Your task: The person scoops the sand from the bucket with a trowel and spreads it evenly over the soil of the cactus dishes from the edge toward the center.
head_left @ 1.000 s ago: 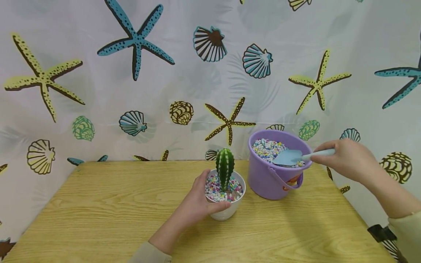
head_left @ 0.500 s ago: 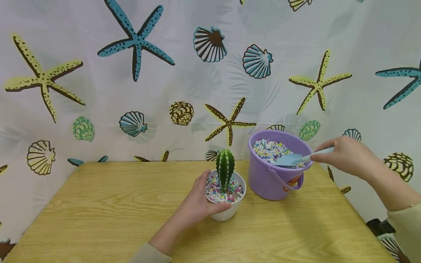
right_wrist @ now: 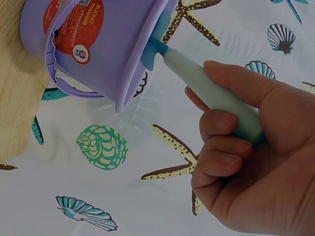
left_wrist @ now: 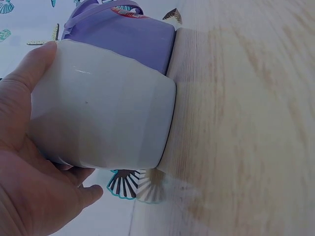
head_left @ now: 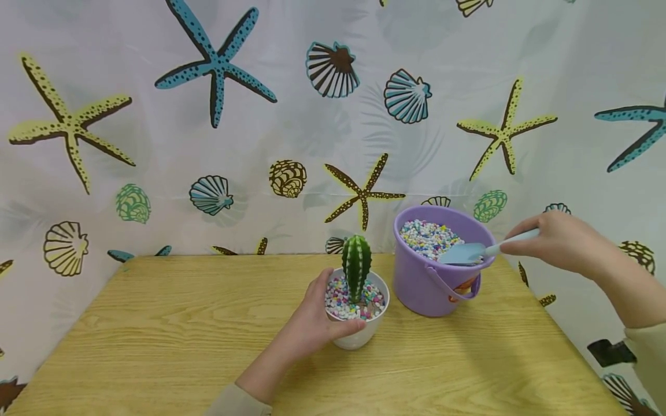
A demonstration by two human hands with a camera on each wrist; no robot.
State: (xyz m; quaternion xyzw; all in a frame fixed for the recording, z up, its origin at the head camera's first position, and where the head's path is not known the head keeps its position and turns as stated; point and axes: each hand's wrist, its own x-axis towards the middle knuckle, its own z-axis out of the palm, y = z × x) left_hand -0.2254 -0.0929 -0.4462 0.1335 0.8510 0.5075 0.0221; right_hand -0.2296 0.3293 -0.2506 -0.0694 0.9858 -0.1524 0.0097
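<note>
i'm remotely clasping the white pot [head_left: 359, 336] on the tabletop [head_left: 171, 329] with my left grip [head_left: 314, 323], my right grip [head_left: 564, 242] pinching the blue scoop [head_left: 462, 253] partly inside the purple bucket [head_left: 418, 289] on the right.

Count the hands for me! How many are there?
2: the left hand grips the white pot, and the right hand holds the blue scoop at the purple bucket.

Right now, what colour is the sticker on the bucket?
The sticker on the bucket is mainly red with white lettering, clearest in the right wrist view.
</note>
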